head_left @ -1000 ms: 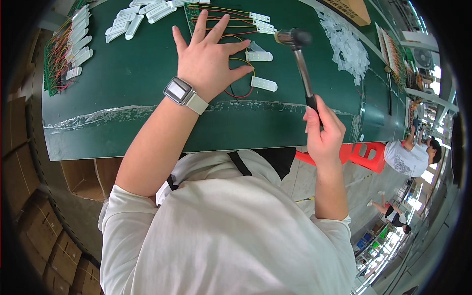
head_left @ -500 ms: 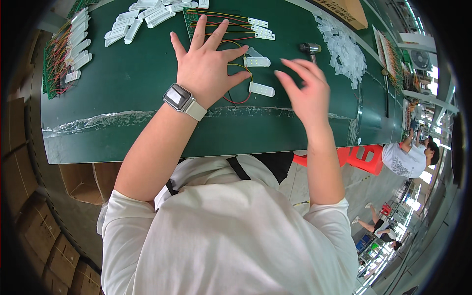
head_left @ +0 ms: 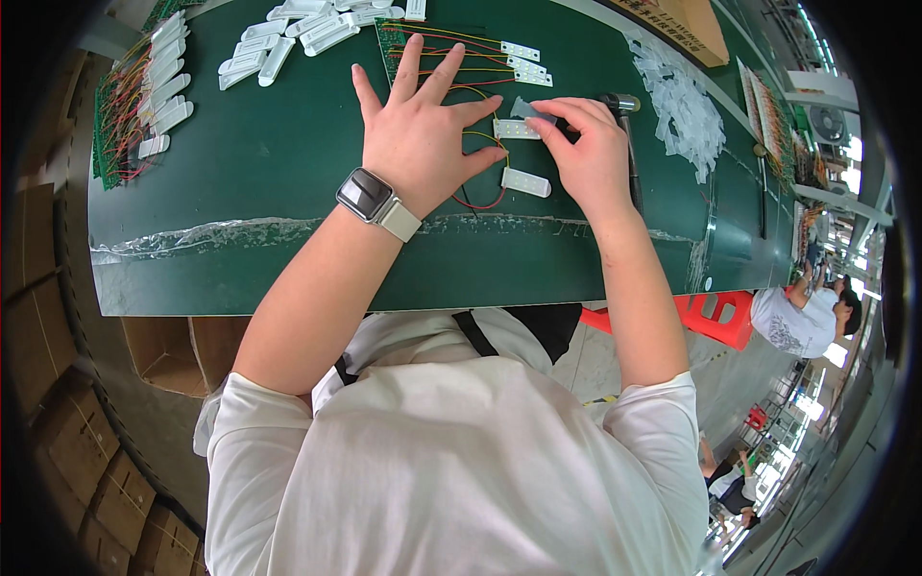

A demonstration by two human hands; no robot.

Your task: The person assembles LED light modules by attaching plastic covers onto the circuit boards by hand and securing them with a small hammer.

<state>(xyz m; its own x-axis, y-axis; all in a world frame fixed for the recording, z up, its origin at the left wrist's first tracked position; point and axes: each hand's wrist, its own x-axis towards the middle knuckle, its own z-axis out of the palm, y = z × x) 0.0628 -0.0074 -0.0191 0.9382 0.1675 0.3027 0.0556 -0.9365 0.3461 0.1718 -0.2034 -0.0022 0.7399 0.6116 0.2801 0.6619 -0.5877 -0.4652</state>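
Note:
My left hand (head_left: 415, 130) lies with fingers spread over a green circuit board (head_left: 391, 43) and its red and yellow wires. Its thumb and index finger reach beside two small white LED modules; the upper module (head_left: 515, 129) is partly covered by my right hand, while the lower module (head_left: 526, 182) lies at a slant below it. My right hand (head_left: 588, 149) is closed in a pinch on a small translucent film piece (head_left: 523, 108) at the upper module's edge. Farther back, several wired white LED strips (head_left: 526, 65) lie in a row.
White plastic housings (head_left: 307, 24) are heaped at the back. Wired boards with housings (head_left: 158, 106) sit at the left. A hammer (head_left: 624, 106) lies right of my right hand, near a pile of translucent film pieces (head_left: 680, 110). A cardboard box (head_left: 687, 29) stands at the back right.
My right hand has come left onto the film piece and upper module, its fingers closing together. The left hand stays spread in place. The whole view has shifted slightly.

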